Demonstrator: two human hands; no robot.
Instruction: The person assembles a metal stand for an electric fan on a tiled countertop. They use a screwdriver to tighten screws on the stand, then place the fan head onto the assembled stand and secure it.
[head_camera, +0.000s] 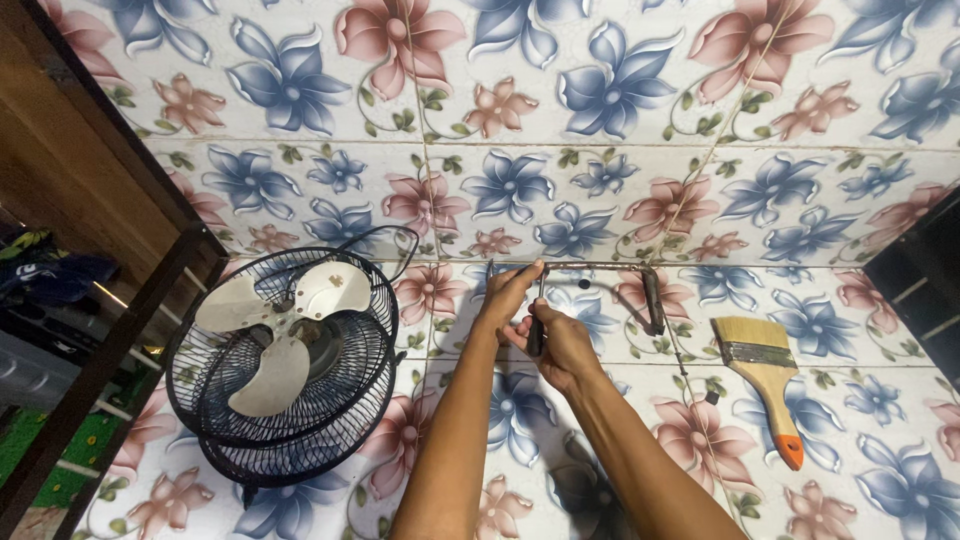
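My left hand (507, 292) pinches the near end of a thin metal U-shaped bracket (652, 295) that lies on the flowered floor. My right hand (560, 345) grips a dark-handled screwdriver (537, 325), its shaft pointing up toward the spot where my left fingers hold the bracket. The two hands touch each other at the middle of the view. A black wire-cage fan (285, 365) with pale grey blades lies on its back to the left of my arms.
A wide paintbrush (765, 375) with a wooden handle and orange tip lies to the right. A small dark screw (712, 398) sits near it. A dark wooden frame (110, 240) borders the left, and dark furniture (925, 275) stands at the right edge.
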